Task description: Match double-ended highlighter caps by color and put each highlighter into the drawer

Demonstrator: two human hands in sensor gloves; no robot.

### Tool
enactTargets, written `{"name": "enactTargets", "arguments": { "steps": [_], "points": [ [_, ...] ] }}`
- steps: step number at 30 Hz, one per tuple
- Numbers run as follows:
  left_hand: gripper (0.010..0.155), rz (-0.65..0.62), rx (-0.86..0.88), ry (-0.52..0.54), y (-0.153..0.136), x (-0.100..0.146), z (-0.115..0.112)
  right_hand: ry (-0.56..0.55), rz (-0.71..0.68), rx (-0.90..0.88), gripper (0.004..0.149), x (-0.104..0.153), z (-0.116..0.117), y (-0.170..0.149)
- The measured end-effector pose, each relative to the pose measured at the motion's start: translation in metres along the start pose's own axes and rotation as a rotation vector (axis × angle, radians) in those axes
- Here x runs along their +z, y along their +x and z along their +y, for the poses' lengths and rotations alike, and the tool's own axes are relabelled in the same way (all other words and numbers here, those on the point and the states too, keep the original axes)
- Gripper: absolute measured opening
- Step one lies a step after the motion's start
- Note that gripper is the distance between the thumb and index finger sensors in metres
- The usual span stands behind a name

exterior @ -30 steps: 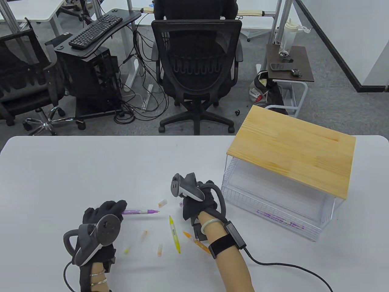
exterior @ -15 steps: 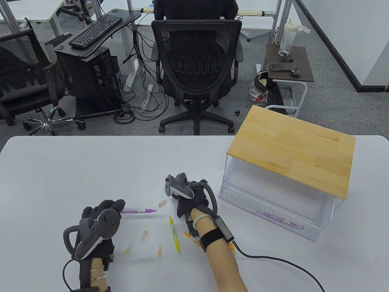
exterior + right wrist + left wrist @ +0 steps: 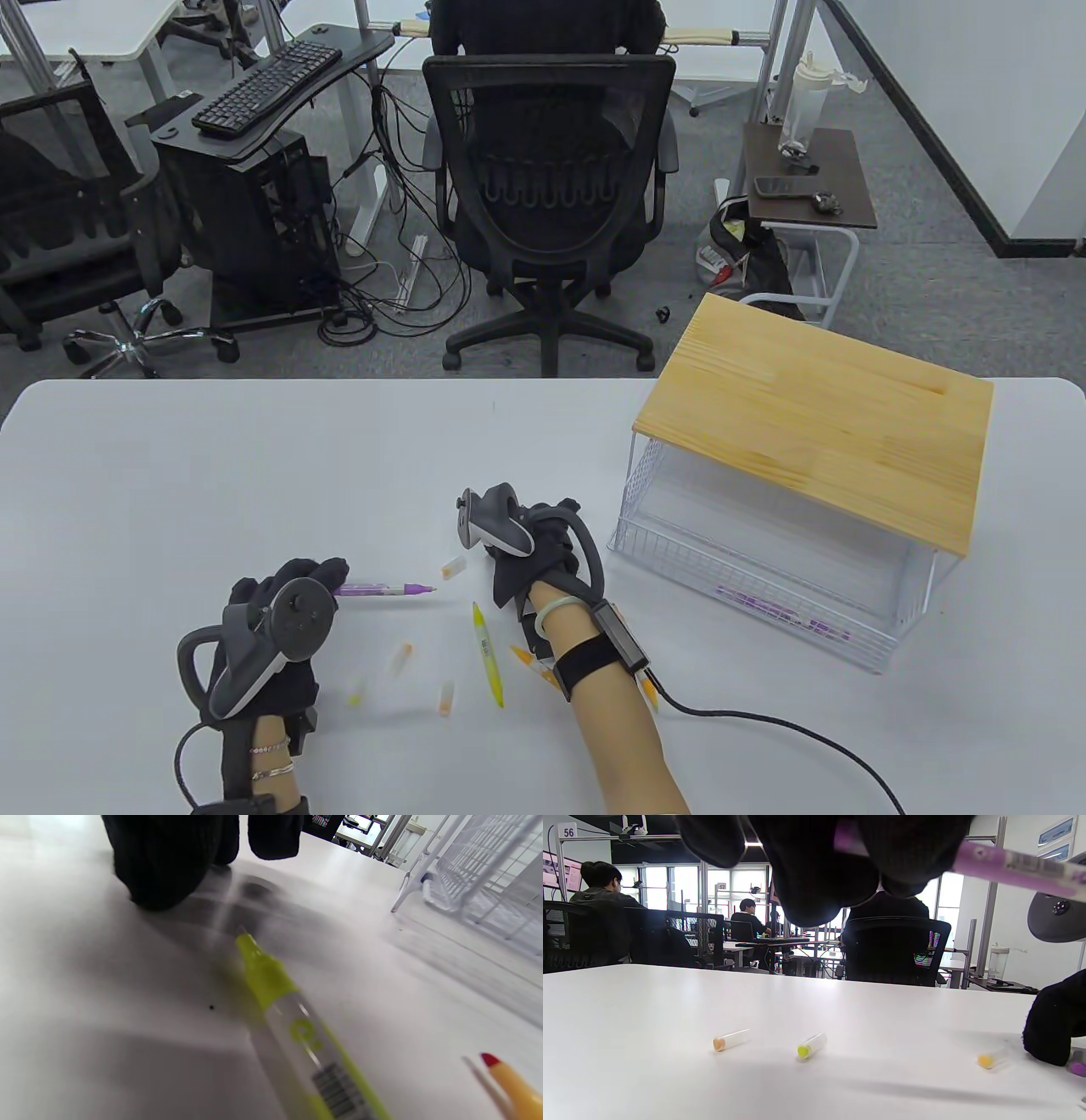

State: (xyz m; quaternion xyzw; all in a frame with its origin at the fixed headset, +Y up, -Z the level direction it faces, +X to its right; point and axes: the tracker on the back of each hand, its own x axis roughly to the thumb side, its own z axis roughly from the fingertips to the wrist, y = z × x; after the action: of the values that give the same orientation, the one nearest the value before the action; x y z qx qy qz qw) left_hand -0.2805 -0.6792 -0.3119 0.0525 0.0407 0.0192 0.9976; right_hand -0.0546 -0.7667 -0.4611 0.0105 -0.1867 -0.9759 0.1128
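White tabletop [image 3: 170, 475] is carrying everything; the wire drawer [image 3: 764, 577] under a wooden top is sitting to the right of the right hand [image 3: 530, 556]. That hand is lying knuckles-up on the surface, its finger state impossible to tell. The left hand [image 3: 284, 594] is pinching a purple highlighter [image 3: 386, 587], tip pointing toward the right hand. A yellow highlighter [image 3: 487, 652] is lying between the hands, loose caps [image 3: 399, 658] beside it.
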Motion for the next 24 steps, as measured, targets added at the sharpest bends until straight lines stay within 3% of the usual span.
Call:
{"name": "enactTargets", "arguments": {
  "steps": [8, 12, 18, 24],
  "points": [
    [0.047, -0.001, 0.004, -0.005, 0.000, -0.002, 0.000, -0.010, -0.007, 0.040, 0.044, 0.005, 0.003, 0.002],
    [0.047, -0.002, 0.010, -0.016, 0.000, -0.004, 0.000, -0.097, -0.046, 0.025, 0.046, 0.018, -0.004, -0.010],
    [0.047, -0.034, -0.001, -0.017, 0.010, -0.003, -0.001, -0.281, -0.201, -0.245, 0.048, 0.051, -0.028, -0.051],
    [0.047, -0.070, 0.016, -0.011, 0.017, -0.001, 0.001, -0.398, -0.324, -0.568, 0.049, 0.085, -0.035, -0.088]
  ]
}}
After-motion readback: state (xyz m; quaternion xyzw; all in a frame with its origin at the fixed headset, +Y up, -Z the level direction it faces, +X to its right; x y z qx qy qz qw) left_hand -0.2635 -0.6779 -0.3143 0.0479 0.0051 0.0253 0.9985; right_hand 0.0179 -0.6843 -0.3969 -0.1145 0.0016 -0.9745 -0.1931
